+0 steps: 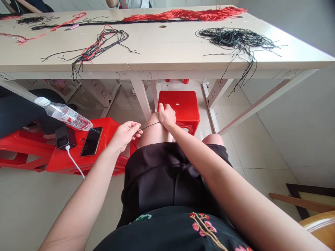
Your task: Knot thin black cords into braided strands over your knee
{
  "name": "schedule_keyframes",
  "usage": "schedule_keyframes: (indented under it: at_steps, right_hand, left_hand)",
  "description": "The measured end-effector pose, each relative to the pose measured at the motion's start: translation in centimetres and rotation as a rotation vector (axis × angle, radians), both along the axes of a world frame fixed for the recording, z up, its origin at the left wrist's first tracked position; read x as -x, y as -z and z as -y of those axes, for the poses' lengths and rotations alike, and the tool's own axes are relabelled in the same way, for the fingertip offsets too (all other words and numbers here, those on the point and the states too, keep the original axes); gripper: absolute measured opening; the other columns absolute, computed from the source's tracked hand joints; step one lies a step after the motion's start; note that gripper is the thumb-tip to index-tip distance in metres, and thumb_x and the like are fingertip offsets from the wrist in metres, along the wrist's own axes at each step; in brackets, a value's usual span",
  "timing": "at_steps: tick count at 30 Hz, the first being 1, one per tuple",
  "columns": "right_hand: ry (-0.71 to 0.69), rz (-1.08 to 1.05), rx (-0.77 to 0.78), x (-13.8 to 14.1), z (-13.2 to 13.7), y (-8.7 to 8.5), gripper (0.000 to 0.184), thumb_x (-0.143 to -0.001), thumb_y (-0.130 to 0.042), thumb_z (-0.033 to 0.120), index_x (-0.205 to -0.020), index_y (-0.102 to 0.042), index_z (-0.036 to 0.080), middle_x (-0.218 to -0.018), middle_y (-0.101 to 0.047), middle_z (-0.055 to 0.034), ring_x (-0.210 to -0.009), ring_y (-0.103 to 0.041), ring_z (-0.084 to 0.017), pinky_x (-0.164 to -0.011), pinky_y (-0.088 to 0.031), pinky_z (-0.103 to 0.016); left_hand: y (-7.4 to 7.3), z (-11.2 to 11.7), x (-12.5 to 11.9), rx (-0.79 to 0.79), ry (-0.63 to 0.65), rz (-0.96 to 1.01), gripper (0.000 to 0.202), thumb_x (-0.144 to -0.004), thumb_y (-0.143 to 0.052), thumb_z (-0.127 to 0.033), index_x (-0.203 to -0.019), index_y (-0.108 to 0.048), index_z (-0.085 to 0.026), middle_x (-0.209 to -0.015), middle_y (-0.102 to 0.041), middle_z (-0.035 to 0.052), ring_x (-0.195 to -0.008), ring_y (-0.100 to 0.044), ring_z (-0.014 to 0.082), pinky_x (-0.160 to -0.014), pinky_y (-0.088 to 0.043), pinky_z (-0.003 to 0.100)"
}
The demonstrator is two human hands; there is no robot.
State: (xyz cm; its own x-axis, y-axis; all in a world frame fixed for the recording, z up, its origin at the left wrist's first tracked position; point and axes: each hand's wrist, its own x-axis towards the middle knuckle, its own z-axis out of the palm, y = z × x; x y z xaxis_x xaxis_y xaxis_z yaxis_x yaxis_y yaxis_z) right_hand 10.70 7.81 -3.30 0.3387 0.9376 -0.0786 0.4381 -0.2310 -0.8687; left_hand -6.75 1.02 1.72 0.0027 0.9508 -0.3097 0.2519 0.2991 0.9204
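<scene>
A thin black cord (150, 126) stretches between my two hands above my left knee. My left hand (128, 134) pinches it between thumb and fingertips, and a loose end dangles below. The other end runs into my right hand (167, 116), which is closed on it and rests against the knee; its fingertips are partly hidden. On the table in front lie a bundle of black cords with red ones (101, 43) and a tangled heap of black cords (235, 38), both with ends hanging over the near edge.
The table (167, 52) bears a long red cord bundle (183, 15) and small purple-handled snips (72, 27). A red stool (180, 104) stands under it. On another red stool (110, 127) are a bottle (65, 113), a phone (91, 141) and a charger (65, 137). Another person sits opposite.
</scene>
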Motion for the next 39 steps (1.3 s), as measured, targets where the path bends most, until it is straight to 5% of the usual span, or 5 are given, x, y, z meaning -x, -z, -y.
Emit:
schedule_keyframes:
  at_steps: [7,16,34,39]
  right_hand:
    - [-0.011,0.004,-0.001,0.0,-0.1,0.1,0.044,-0.088,-0.024,0.057,-0.087,-0.051,0.022,-0.102,-0.061,-0.0121,-0.111,-0.050,-0.035,-0.090,-0.041,-0.056]
    - [-0.009,-0.002,0.010,0.0,-0.1,0.1,0.044,-0.087,-0.025,0.057,-0.088,-0.051,0.022,-0.101,-0.061,-0.0126,-0.109,-0.052,-0.036,-0.088,-0.042,-0.056]
    - [-0.014,-0.006,0.016,0.1,-0.1,0.3,0.045,-0.087,-0.025,0.057,-0.094,-0.052,0.021,-0.104,-0.060,-0.0134,-0.109,-0.051,-0.036,-0.088,-0.041,-0.056]
    - [-0.010,-0.026,-0.006,0.2,-0.2,0.5,0.042,-0.087,-0.027,0.055,-0.091,-0.051,0.021,-0.101,-0.060,-0.0133,-0.109,-0.051,-0.036,-0.088,-0.040,-0.056]
  left_hand:
    - [0.0,0.6,1.3,-0.043,0.058,-0.023,0.032,-0.057,-0.075,-0.017,-0.087,-0.064,-0.016,-0.077,-0.063,0.0007,-0.067,-0.057,0.0094,-0.062,-0.044,0.023]
    - [1.2,0.5,2.5,-0.066,0.028,-0.116,0.032,-0.056,-0.076,-0.018,-0.085,-0.062,-0.017,-0.077,-0.063,0.0004,-0.075,-0.060,0.0116,-0.075,-0.047,0.026]
    - [-0.3,0.5,1.7,0.014,0.036,0.006,0.017,-0.072,-0.059,-0.019,-0.089,-0.056,-0.016,-0.062,-0.053,-0.0043,-0.056,-0.046,0.0073,-0.056,-0.039,0.022]
    - [-0.8,0.2,0.9,0.005,0.103,-0.040,0.024,-0.073,-0.063,-0.032,-0.091,-0.058,-0.016,-0.066,-0.055,-0.0024,-0.054,-0.048,0.0077,-0.054,-0.040,0.023]
